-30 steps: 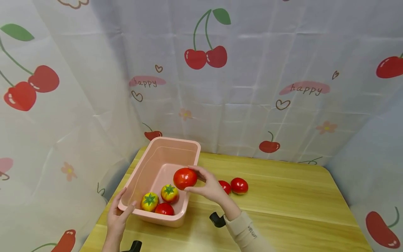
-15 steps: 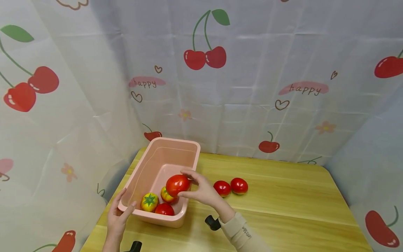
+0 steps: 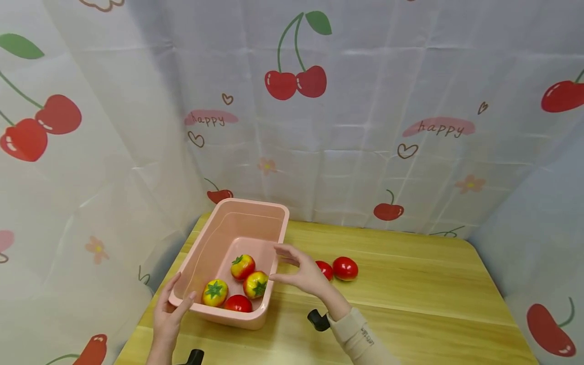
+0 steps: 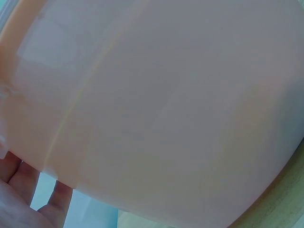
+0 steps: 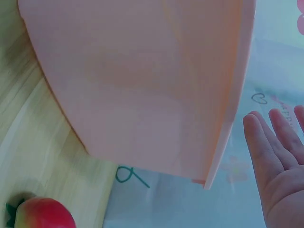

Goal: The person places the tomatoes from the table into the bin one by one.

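Note:
A pink plastic bin (image 3: 228,314) stands on the left of the table. My left hand (image 3: 169,317) grips its near left corner, thumb over the rim and fingers on the outside; in the left wrist view those fingers (image 4: 59,199) show at the bin's edge. Several glossy tomatoes lie at the bin's near end: a red one (image 3: 238,303) and yellow-red ones with green leaf tops, such as the rightmost tomato (image 3: 253,284). My right hand (image 3: 303,274) is at the right rim, thumb and fingers apart, holding nothing. In the right wrist view its fingers (image 5: 261,142) are extended beside the bin.
Two red tomatoes sit on the wooden table (image 3: 410,294) to the right of the bin, the farther one (image 3: 345,268) in full view and the nearer one (image 3: 325,270) partly behind my right hand. A cherry-print curtain (image 3: 347,167) hangs behind and at both sides.
My right hand carried a red tomato down into the bin, let go of it and drew back right to the rim. The tomatoes inside shifted. My left hand stayed on the corner.

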`<state>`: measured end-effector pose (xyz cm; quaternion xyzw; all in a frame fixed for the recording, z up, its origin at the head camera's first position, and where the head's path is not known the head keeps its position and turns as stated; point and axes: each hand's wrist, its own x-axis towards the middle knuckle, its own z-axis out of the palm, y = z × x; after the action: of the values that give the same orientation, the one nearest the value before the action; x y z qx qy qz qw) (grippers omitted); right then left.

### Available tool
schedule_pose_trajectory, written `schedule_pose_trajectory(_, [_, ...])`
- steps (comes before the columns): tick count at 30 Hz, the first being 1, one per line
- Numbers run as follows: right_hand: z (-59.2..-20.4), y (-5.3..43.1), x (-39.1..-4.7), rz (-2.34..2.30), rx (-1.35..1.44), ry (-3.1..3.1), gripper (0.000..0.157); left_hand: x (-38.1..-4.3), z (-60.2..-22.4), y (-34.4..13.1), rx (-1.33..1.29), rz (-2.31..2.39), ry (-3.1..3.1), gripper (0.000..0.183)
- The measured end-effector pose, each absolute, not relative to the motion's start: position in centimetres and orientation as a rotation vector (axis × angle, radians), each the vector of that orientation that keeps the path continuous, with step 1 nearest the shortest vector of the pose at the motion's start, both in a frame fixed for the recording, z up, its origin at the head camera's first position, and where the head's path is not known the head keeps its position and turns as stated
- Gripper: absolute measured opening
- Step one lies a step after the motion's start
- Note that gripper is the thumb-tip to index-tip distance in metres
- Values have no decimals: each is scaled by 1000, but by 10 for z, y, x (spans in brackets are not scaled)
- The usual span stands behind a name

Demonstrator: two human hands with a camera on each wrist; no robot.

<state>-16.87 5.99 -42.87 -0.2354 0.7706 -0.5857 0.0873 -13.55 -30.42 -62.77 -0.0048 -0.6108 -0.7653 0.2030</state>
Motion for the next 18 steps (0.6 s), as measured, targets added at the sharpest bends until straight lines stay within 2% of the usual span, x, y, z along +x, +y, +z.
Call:
schedule_pose_trajectory(6, [-442, 70, -174, -1807, -690, 2285, 62, -143, -642, -310, 172, -2083, -1767, 69])
schedule_pose_trajectory(13, [-456, 84, -179, -1795, -607, 2348, 63, -142, -641, -310, 200, -2083, -1778, 69])
schedule_pose_trajectory(17, [-479, 92, -191, -1804, -528, 2391, 64, -142, -642, -311, 197, -2084, -1781, 69])
schedule_pose_trajectory(18, [-486, 94, -195, -1808, -508, 2398, 65, -138, -632, -307, 134, -2124, -1740, 68])
